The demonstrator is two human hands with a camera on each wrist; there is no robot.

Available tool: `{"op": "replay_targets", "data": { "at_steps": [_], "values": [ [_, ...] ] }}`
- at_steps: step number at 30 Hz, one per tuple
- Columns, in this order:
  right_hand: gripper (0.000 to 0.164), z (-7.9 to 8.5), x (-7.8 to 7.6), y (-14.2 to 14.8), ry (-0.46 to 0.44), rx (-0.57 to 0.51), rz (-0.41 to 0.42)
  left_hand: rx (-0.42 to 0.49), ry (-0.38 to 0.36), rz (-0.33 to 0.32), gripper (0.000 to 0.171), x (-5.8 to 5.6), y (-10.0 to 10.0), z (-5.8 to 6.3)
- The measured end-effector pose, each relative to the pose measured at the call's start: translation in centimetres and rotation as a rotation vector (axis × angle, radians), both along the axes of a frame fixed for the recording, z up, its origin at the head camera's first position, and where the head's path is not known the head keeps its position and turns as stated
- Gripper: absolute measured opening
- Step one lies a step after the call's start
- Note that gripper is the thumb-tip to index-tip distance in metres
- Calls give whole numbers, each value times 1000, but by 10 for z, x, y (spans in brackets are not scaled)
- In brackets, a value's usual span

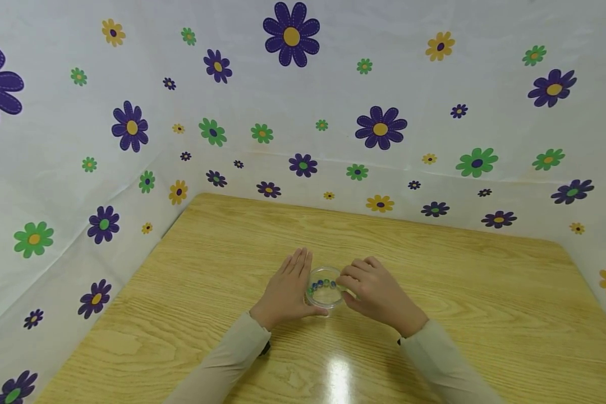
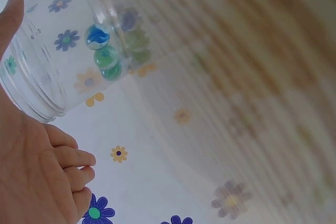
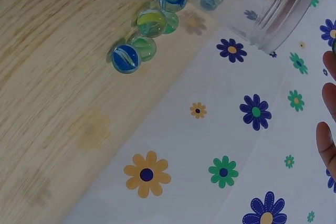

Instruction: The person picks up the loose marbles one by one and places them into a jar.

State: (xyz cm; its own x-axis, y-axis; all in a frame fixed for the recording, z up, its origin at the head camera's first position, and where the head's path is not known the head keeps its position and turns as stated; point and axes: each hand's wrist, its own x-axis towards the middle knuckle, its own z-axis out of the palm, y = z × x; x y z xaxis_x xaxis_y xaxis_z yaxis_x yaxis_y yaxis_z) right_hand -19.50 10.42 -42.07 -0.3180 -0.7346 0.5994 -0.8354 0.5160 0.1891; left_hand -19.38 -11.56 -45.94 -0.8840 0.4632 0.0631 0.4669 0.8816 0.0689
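Observation:
A clear jar stands upright on the table with several blue and green marbles inside. Around its left side lies my left hand, fingers straight and thumb spread along the near side, close to the rim. On the other side, my right hand has bent fingers at the jar's right rim, well above the tabletop. The edge of a small dark-green marble shows at its fingertips in the right wrist view; most of it is cut off. More blue and green marbles lie on the table beside the jar.
The wood-grain table reaches back to a white cloth wall printed with purple, green and yellow flowers. Another stretch of this cloth stands along the left. A bright light reflection lies on the tabletop between the forearms.

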Motion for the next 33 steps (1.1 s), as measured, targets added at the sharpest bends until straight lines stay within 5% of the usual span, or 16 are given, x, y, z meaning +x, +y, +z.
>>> {"op": "replay_targets", "data": {
  "at_steps": [33],
  "values": [
    [23, -8, -6, -4, -44, 53, -16, -2, 12, -6, 119, -1, 0, -1]
  ]
}}
